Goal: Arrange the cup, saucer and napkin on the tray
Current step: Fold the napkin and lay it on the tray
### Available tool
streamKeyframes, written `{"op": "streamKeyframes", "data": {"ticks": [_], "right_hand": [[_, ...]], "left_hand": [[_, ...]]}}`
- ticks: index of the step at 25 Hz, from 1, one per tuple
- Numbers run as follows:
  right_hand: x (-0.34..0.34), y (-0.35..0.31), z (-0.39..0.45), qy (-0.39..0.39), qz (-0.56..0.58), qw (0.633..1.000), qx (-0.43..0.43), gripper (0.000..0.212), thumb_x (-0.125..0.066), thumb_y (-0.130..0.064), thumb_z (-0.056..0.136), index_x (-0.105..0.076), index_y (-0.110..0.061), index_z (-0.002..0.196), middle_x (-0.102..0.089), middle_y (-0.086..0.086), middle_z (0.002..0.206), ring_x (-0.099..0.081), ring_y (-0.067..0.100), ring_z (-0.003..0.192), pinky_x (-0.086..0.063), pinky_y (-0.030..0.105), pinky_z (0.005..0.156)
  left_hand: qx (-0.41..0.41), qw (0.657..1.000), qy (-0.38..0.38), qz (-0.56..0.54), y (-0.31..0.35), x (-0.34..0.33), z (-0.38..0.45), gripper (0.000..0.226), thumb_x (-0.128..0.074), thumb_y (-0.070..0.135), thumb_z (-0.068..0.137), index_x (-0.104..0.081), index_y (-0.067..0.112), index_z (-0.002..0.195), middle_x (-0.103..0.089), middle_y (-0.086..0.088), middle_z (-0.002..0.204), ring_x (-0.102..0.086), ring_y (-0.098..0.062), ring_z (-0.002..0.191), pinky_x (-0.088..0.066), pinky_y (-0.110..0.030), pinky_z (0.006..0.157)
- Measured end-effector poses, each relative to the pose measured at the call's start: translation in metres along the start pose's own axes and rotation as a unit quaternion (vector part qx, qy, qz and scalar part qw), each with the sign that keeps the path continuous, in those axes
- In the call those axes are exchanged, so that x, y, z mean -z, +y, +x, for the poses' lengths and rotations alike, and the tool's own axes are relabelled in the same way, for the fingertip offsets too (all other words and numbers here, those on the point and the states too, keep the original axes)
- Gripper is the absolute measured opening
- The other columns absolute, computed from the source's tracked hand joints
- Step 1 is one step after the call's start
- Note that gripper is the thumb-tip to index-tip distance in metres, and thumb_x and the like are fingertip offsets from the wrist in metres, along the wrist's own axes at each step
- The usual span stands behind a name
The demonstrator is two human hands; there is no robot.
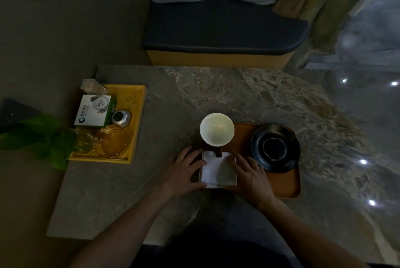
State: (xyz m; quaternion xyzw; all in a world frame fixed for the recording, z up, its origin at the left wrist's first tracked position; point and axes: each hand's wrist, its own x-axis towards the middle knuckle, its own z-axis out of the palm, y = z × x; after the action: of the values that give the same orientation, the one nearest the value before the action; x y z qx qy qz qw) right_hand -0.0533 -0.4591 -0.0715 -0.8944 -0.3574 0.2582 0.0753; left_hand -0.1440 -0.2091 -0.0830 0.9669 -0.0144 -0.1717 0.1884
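White napkin, folded square, flat on the near-left end of the brown tray, between both hands. Left hand at its left edge, right hand at its right edge; fingers straight, pressing or smoothing the cloth, clamped on nothing.

White cup, empty, upright, just beyond the fingertips, at the tray's far-left corner; whether wholly inside the rim not discernible. A small dark piece beneath or beside the cup base, touching the napkin's far edge; identity unclear in the dim light.

Black saucer beyond and right of the right hand, on the tray's far-right part, its rim appearing to reach or overlap the tray edge.

Progress, judged: all three items on or at the tray; napkin placement nearly finished. Possibly left: cup onto saucer, final squaring.

Edges and room: napkin's near edge at the tray's near rim, close to the near edge of the stone surface. Bare tray right of the right hand; open surface beyond the cup. Yellow tray with glassware and a box well to the left of the left hand, apart from the work.
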Motion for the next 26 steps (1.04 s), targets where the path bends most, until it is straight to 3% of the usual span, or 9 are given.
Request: {"op": "streamKeyframes", "data": {"ticks": [5, 13, 18, 20, 23, 26], "right_hand": [[-0.002, 0.003, 0.0, -0.011, -0.008, 1.0, -0.011, 0.094, -0.054, -0.068, 0.081, 0.0, -0.037, 0.152, -0.002, -0.002, 0.163, -0.011, 0.032, 0.144, -0.025, 0.052, 0.112], [0.004, 0.004, -0.002, -0.019, -0.013, 1.0, -0.004, 0.09, -0.056, -0.063, 0.083, -0.007, -0.034, 0.153, -0.003, -0.002, 0.163, -0.017, 0.031, 0.141, -0.031, 0.049, 0.109], [0.014, 0.002, -0.001, -0.029, 0.017, 0.999, -0.004, 0.087, -0.056, -0.064, 0.082, -0.014, -0.033, 0.152, -0.013, -0.002, 0.161, -0.023, 0.025, 0.139, -0.035, 0.044, 0.107], [0.025, -0.001, 0.003, 0.02, 0.054, 0.998, -0.022, 0.073, -0.059, -0.058, 0.084, -0.03, -0.033, 0.146, -0.032, -0.002, 0.154, -0.036, 0.02, 0.134, -0.042, 0.039, 0.1], [0.048, -0.006, 0.016, 0.126, 0.047, 0.99, -0.048, 0.054, -0.06, -0.053, 0.085, -0.048, -0.031, 0.133, -0.053, -0.001, 0.138, -0.048, 0.02, 0.123, -0.047, 0.039, 0.092], [0.071, -0.008, 0.04, 0.143, 0.046, 0.988, -0.045, 0.073, -0.067, -0.055, 0.078, -0.037, -0.032, 0.141, -0.049, 0.0, 0.141, -0.041, 0.026, 0.128, -0.043, 0.046, 0.097]], "left_hand": [[-0.011, 0.999, -0.032, 0.031, 0.004, 0.003, 0.006, 0.074, -0.054, 0.071, 0.08, -0.041, 0.035, 0.143, -0.021, 0.0, 0.162, -0.003, -0.027, 0.15, -0.02, -0.058, 0.117], [0.019, 0.997, -0.074, 0.004, 0.012, 0.005, 0.001, 0.073, -0.056, 0.067, 0.083, -0.033, 0.039, 0.146, -0.011, 0.004, 0.164, 0.005, -0.026, 0.15, -0.017, -0.06, 0.118], [0.038, 0.992, -0.073, -0.094, 0.01, 0.016, 0.001, 0.068, -0.068, 0.062, 0.076, -0.048, 0.039, 0.137, -0.02, 0.01, 0.162, 0.004, -0.024, 0.149, -0.009, -0.056, 0.119], [0.053, 0.984, -0.048, -0.161, 0.002, 0.033, 0.007, 0.057, -0.074, 0.056, 0.073, -0.059, 0.04, 0.126, -0.04, 0.011, 0.152, -0.016, -0.019, 0.146, -0.013, -0.053, 0.119], [0.096, 0.978, -0.001, -0.186, -0.016, 0.066, 0.022, 0.048, -0.083, 0.038, 0.073, -0.066, 0.03, 0.116, -0.066, 0.006, 0.124, -0.055, -0.011, 0.118, -0.043, -0.044, 0.105], [0.143, 0.979, 0.004, -0.148, -0.025, 0.102, 0.046, 0.06, -0.085, 0.033, 0.071, -0.059, 0.03, 0.125, -0.065, 0.004, 0.126, -0.059, -0.015, 0.116, -0.047, -0.046, 0.101]]}}
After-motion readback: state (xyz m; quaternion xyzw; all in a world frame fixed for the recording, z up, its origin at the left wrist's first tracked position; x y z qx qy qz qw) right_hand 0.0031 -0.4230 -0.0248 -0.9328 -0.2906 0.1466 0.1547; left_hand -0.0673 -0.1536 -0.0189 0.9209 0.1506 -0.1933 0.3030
